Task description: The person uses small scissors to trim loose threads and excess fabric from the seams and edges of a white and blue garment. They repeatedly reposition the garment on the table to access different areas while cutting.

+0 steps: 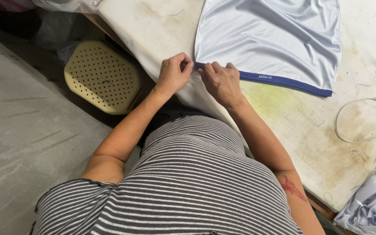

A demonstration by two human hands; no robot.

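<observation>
2 hands: both are set at the near left corner of the cloth [270, 39], on its blue band [283, 81].
Left hand [174, 74]: fingers are curled and pressed together, pinching the band's end at the corner.
Right hand [222, 82]: laid knuckles-up on the band just right of the corner; fingertips are tucked, so a pinch is judged likely but cannot be confirmed.
Nearer hand: the left is at the very tip; the right is touching beside it.
Cloth: pale grey, spread flat on the stained white surface [310, 130], lying away from the hands.
Band axis: runs left to right along the near edge, dipping toward the right; its free end points right.
Nearby: a white cord [349, 126] lies well apart on the right; a perforated stool [101, 78] stands left of the surface.
</observation>
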